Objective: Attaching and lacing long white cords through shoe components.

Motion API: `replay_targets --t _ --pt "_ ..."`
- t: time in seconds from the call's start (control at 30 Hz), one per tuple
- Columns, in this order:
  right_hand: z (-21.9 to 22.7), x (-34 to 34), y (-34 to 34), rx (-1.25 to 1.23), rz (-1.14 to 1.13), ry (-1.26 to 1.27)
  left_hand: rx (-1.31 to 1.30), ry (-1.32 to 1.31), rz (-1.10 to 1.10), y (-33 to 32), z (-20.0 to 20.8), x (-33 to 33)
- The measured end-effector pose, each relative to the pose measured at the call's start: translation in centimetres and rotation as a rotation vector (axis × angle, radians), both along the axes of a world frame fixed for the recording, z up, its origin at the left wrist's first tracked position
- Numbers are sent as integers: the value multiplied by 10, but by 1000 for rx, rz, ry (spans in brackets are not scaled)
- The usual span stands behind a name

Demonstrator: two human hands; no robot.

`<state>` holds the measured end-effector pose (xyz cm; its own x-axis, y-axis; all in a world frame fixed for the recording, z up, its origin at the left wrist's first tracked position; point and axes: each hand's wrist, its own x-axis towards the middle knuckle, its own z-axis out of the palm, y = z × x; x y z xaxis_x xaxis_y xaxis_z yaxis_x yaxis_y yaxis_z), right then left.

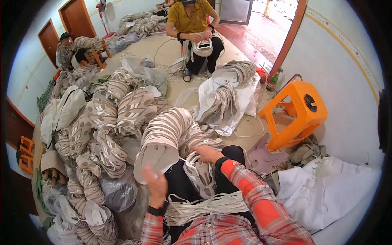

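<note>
A long stack of nested beige-and-white shoe uppers leans over my lap, its pale sole-side facing me. Just in front of its lower end is my left hand, fingers raised and apart, slightly blurred, with nothing visible in them. My right hand is closed at the upper edge of a single shoe upper lying between my thighs; its fingertips are partly hidden. A short white lace stretches from that upper toward the stack. Across my lap lies a bundle of flat cream laces.
Piles of shoe uppers and plastic bags fill the left side. An orange stool stands at right, beside white sacking. More uppers lie on a white sheet ahead. A seated person handles an upper; another person sits far left.
</note>
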<state>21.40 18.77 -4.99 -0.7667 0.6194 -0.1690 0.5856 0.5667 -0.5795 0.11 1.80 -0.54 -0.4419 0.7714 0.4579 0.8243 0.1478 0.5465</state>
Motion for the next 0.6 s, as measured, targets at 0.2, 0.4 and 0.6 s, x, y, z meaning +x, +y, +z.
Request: replay_targets --t 0.2,0.4,0.6 --pt "34 -11 18 -95 11 -261 -546 -1149 -133 1 -18 71" --pt "-10 -12 40 -245 24 -87 -456 -1989 -200 -4 1 74" --pt "-60 -21 46 -118 -26 165 -737 -1674 -126 8 49 35"
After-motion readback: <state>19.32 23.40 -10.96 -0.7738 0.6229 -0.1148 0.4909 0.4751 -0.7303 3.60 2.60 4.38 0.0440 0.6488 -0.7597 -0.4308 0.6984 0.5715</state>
